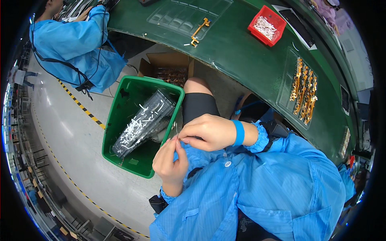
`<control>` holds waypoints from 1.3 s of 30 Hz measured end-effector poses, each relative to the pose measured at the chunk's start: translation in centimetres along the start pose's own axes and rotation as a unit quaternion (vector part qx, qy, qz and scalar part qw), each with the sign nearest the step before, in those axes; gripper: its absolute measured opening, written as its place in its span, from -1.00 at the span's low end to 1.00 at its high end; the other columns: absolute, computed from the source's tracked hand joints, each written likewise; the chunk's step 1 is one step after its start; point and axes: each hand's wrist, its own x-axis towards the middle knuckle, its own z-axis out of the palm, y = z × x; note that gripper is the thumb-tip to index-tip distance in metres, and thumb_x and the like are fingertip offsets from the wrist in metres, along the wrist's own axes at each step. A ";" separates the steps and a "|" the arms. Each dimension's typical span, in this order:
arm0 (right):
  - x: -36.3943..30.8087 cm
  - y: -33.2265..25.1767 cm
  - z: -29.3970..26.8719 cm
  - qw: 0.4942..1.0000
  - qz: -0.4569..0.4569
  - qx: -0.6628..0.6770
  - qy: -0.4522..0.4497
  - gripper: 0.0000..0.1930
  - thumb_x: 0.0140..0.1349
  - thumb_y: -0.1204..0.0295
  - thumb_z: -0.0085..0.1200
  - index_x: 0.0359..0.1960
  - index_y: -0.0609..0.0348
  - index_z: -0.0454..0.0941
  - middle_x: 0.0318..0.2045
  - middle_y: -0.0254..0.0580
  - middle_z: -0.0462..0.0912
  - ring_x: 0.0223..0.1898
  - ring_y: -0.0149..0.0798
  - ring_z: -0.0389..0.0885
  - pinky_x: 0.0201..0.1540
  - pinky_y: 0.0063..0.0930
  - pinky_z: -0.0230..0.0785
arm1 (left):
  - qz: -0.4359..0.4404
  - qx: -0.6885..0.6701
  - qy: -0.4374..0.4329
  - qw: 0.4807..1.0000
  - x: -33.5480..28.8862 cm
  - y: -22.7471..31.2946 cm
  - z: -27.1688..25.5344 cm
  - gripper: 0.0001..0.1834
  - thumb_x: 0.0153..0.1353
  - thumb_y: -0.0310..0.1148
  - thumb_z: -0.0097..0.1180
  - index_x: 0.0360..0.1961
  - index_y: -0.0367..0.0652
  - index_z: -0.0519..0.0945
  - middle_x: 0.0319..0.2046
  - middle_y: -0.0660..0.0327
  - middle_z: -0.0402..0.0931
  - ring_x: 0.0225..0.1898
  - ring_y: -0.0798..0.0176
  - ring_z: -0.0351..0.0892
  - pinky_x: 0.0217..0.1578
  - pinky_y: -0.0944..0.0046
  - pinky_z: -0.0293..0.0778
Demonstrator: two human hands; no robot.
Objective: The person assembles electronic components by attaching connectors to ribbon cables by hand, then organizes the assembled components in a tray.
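Above my lap, beside the rim of a green bin point(179, 105), my two hands meet fingertip to fingertip. My left hand point(170, 161) is closed in a pinch, thumb against the fingers. From the other side my right hand point(207, 131), with a blue band at the wrist, also pinches at the same spot. Whatever sits between the fingertips is tiny, and I cannot make it out. Inside the bin lie dark plastic trays point(159, 105) strewn with small white strips point(136, 127).
On the green bench point(241, 56) are a red tray point(277, 39) of white pieces, an orange flex circuit point(199, 32) and a clear tray point(282, 94) with several more. Under it stands a cardboard box point(171, 59). A co-worker in blue point(70, 40) sits upper left.
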 end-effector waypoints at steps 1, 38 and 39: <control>0.0 -0.1 0.0 1.000 0.002 0.000 0.000 -0.87 0.23 0.48 0.04 -0.28 0.29 0.56 -0.45 0.05 0.62 -0.40 0.09 0.61 -0.34 -0.16 0.47 | -0.001 -0.001 -0.001 1.000 0.1 0.0 0.0 -0.88 0.08 -0.64 0.20 -0.31 -0.41 0.65 -0.38 -0.04 0.67 -0.35 0.07 0.72 -0.30 0.27 0.60; -1.9 0.1 -2.5 0.884 0.252 0.386 -0.072 -0.76 0.37 0.43 -0.01 -0.04 0.33 0.54 -0.36 -0.16 0.69 -0.30 -0.37 0.67 -0.20 -0.53 0.53 | -0.344 -0.649 -0.168 0.657 -0.5 -4.9 -0.7 -0.67 0.43 -0.28 -0.07 -0.03 -0.40 0.47 -0.26 0.00 0.61 -0.24 0.16 0.64 -0.15 0.19 0.54; -2.2 0.0 -2.7 0.884 0.260 0.381 -0.078 -0.76 0.37 0.42 0.00 -0.05 0.34 0.54 -0.32 -0.14 0.70 -0.27 -0.37 0.68 -0.17 -0.53 0.52 | -0.361 -0.624 -0.140 0.678 -0.1 -4.0 -0.8 -0.74 0.39 -0.35 0.00 -0.11 -0.39 0.50 -0.37 0.05 0.60 -0.34 0.20 0.62 -0.23 0.24 0.55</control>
